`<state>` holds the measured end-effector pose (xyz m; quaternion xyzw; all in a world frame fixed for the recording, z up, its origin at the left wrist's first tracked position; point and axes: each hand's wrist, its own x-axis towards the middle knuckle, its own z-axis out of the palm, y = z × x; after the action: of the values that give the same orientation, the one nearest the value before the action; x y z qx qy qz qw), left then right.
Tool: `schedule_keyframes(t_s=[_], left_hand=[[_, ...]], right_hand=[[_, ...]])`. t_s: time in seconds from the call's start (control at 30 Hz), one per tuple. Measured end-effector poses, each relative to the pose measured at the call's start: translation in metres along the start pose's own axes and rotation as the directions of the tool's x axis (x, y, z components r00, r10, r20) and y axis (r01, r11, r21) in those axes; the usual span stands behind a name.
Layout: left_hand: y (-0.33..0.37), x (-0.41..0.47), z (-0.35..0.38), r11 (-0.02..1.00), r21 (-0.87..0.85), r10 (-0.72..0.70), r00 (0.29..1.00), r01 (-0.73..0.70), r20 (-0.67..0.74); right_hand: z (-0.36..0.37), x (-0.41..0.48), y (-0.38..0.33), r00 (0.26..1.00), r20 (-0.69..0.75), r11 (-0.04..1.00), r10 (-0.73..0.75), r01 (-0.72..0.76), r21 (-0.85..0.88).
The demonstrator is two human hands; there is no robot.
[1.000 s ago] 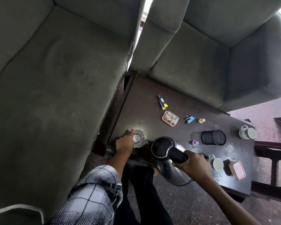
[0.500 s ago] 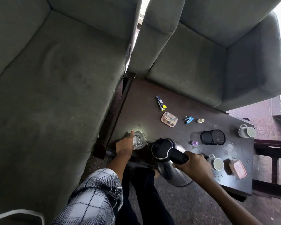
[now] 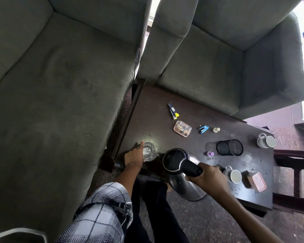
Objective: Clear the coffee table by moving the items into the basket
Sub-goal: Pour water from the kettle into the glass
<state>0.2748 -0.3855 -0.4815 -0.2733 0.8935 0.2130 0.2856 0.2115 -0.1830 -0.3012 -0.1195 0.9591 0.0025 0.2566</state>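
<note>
Clearing looks barely started: left hand (image 3: 134, 157) curls round the clear glass (image 3: 149, 151), right hand (image 3: 210, 178) grips the black-handled steel kettle (image 3: 174, 160), clutter covers the dark worktop (image 3: 156, 106), basket unseen.

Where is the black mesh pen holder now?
Head view: the black mesh pen holder sits on the right half of the coffee table, between the small purple item and the far grey mug.

the scene is dim, colours muted. overexposed daylight burns white in the gap between the sofa (image 3: 60, 88) and armchair (image 3: 209, 74) and along the right edge. a pale glint rings the glass (image 3: 149, 151). wide-angle distortion bends the edges.
</note>
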Motion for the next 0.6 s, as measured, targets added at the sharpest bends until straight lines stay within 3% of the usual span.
schedule_keyframes(t_s=[0.6], left_hand=[[-0.0001,0.0008,0.0012,1.000,0.010,0.003,1.000,-0.003,0.001]], right_hand=[[-0.0008,-0.0032,0.0002,1.000,0.008,1.000,-0.003,0.003,0.003]])
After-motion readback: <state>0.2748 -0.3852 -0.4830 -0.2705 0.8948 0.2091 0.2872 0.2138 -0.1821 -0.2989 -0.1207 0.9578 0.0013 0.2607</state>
